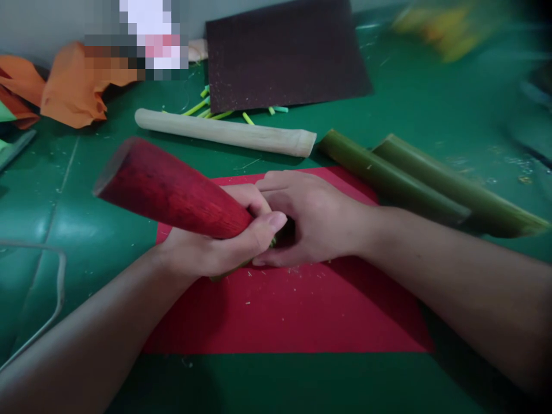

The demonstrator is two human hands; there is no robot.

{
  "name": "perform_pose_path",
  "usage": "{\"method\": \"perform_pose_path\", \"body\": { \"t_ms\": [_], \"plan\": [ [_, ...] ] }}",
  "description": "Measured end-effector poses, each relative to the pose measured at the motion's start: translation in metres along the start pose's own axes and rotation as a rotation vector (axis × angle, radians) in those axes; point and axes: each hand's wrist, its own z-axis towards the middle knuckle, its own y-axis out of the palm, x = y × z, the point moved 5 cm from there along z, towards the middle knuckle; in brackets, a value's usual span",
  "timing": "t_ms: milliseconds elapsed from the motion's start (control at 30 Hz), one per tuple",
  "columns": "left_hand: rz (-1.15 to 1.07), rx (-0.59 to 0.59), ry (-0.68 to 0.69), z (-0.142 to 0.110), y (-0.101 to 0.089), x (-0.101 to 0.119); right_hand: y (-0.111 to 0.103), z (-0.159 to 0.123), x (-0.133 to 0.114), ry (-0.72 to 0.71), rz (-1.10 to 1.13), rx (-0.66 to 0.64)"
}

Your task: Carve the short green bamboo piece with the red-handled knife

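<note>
My left hand (228, 244) is closed round the narrower lower end of a thick red stick (172, 190), which has a streaky, wood-like surface. The stick's wide, slanted end tilts up to the left. Close against it, my right hand (310, 213) curls with fingers and thumb bent toward the left hand. What lies inside its grip is mostly hidden; a dark gap and a bit of green show between the hands. A green edge (230, 271) also peeks out under the left hand. Both hands are over a red sheet (302, 316) sprinkled with small pale scraps.
Two green bamboo pieces (397, 172) lie at the right, beside a pale peeled bamboo stick (224, 133). Behind are a dark sheet (284, 57), thin yellow-green strips (197, 107) and crumpled orange paper (75, 86). A bent wire (61, 276) is at left on the green tabletop (103, 155).
</note>
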Motion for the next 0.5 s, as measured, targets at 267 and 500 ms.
{"method": "perform_pose_path", "body": {
  "t_ms": [267, 500],
  "plan": [
    [-0.006, 0.016, -0.014, 0.0008, -0.0006, -0.0013, 0.0001, -0.0005, 0.0000, 0.004, 0.008, -0.003],
    [0.027, 0.017, -0.014, 0.0009, -0.0006, 0.0000, -0.0002, -0.0004, 0.0008, 0.007, 0.011, -0.004]
  ]
}}
